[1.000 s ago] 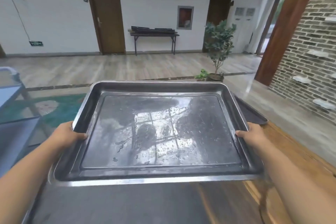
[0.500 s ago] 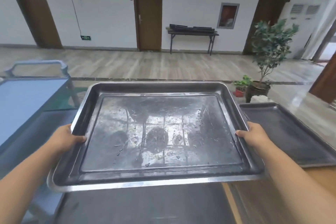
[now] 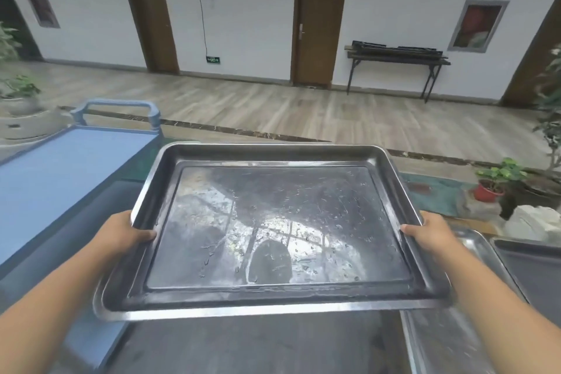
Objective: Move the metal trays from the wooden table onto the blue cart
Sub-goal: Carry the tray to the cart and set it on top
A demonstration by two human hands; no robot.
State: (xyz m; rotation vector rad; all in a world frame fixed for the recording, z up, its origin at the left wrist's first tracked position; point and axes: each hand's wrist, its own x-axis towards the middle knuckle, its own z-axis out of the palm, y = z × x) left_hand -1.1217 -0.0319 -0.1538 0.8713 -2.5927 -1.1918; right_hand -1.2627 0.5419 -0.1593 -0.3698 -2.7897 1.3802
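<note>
My left hand (image 3: 123,234) and right hand (image 3: 431,234) clamp opposite rims of rectangular metal tray (image 3: 273,231), held level in air, thumbs over raised edges. Tray floor scratched, glossy, beaded with water drops, corners rounded. Blue cart (image 3: 60,173), flat matte top, looped handle, sits left. More steel trays (image 3: 534,276) lie low right, beside held one.

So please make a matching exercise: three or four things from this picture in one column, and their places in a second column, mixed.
Things:
1. metal tray
2. blue cart
3. red flower pot
4. dark table

Places:
A. against the far white wall
B. on the floor at the right
C. held between both hands
D. at the left, top bare

Pairs: 1-C, 2-D, 3-B, 4-A

The left hand and right hand grip opposite side rims.
</note>
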